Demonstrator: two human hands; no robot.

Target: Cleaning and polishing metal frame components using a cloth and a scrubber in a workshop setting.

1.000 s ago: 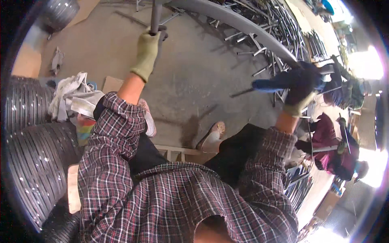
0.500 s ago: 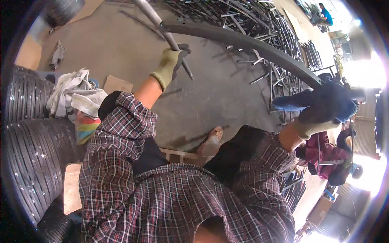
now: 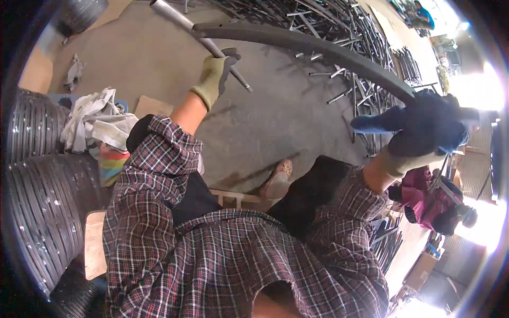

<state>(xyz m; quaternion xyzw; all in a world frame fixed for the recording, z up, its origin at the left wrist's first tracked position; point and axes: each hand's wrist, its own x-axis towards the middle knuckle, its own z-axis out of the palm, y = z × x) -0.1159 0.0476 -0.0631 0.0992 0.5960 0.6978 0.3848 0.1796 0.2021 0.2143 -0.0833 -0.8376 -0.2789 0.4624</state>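
A metal tube frame point(image 3: 318, 46) is held up in front of me: a long dark bar, bent-looking in this view, joined at its left to a round grey tube point(image 3: 175, 17). My left hand point(image 3: 218, 71), in a yellow-green glove with dark palm, is closed around that tube below the joint; the tube's lower end sticks out past the fingers. At the bar's right end my right hand point(image 3: 427, 124), in a dark blue glove with a pale cuff, wraps around the frame. A short bright tube end point(image 3: 469, 115) shows beyond it; the grip itself is partly hidden.
Several cut metal tubes point(image 3: 366, 63) lie heaped on the floor at the far right. Stacked coils of black strip point(image 3: 50, 212) stand close on my left, beside white cloths point(image 3: 98, 119). A co-worker in maroon point(image 3: 419, 196) is at the right, near bundled dark rods point(image 3: 386, 241).
The frame's left end and my left hand have moved slightly up and to the left. My right hand has shifted little. The co-worker at the right has changed posture.
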